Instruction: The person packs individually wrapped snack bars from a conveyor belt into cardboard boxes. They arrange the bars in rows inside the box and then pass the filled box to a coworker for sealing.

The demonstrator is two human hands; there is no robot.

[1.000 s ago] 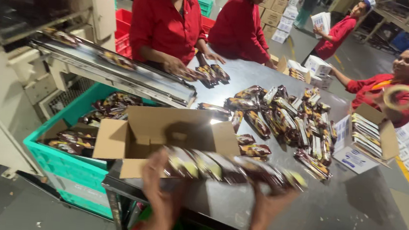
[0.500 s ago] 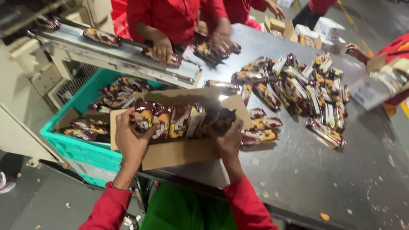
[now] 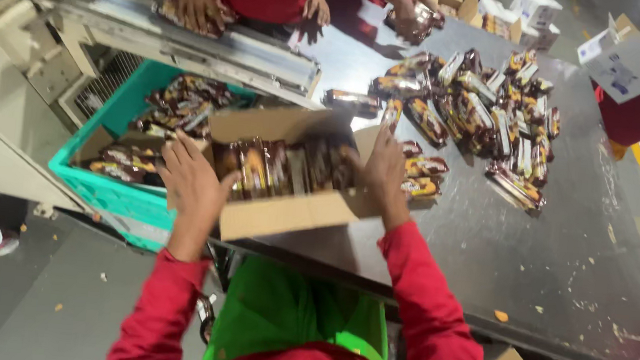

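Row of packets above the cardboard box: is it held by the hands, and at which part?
Yes. The row of brown snack packets is pressed between both hands at its two ends: left hand at one end, right hand at the other, inside the open cardboard box.

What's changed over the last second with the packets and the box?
The row of packets, earlier held between both hands above the table edge, now sits inside the cardboard box. Left hand and right hand press at its two ends. The loose pile of packets and green crate stayed put.
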